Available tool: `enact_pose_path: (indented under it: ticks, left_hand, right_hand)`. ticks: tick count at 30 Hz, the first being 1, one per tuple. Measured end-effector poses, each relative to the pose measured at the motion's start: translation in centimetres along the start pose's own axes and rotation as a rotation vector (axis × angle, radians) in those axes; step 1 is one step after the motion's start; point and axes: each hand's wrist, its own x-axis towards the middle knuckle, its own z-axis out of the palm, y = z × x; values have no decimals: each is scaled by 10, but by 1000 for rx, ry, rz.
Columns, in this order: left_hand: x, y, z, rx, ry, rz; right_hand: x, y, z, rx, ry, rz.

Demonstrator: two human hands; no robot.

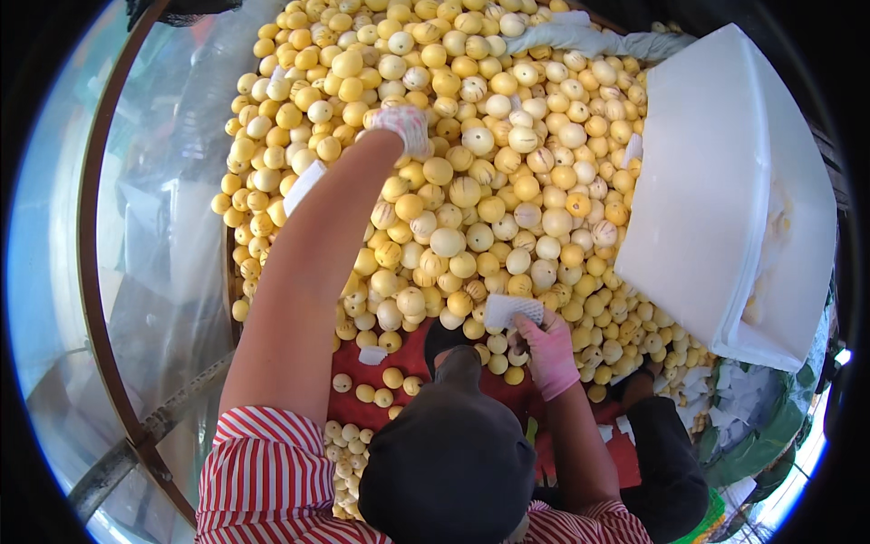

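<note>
My left arm stretches far over a big heap of yellow pepino melons [489, 208], many with purple streaks. At its end, my left hand [399, 130], in a white glove with pink markings, is down among the melons; its fingers are mostly hidden. Closer to me, my right hand [549, 352], in a pink glove, pinches a white foam net sleeve [512, 312] at the near edge of the heap. I cannot make out a fruit inside that sleeve. Another white foam sleeve [303, 188] lies beside my left forearm.
A large white foam box [698, 172] stands tilted at the right. Red cloth [412, 354] shows below the heap, with several loose melons on it. Loose white foam sleeves [748, 394] lie at lower right. Clear plastic sheeting [172, 236] and a brown bar [91, 227] line the left side.
</note>
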Motion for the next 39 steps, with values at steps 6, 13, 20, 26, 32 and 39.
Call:
enact_pose_path:
  ticks: [6,13,20,26,32,39]
  left_hand:
    - [8,-38,27,-195,157,26]
    - [-129,72,54,-941,252,281]
    - [-211,158,123,-1689,21,48]
    - [-223,167,131,-1020,324,167]
    - [-220,143,123,-2066,-82,131]
    - [-222,154,123,-2417,-372,410]
  right_hand:
    - [9,-7,-1,75,63,-70]
    - [9,-47,27,39,-25,-210]
    - [-8,-29,26,0,-127,-211]
    - [-28,-15,23,32,-111,-170]
    - [-55,-39,25,248,-270,-166]
    - [-61,-53,17,186,-335,-127]
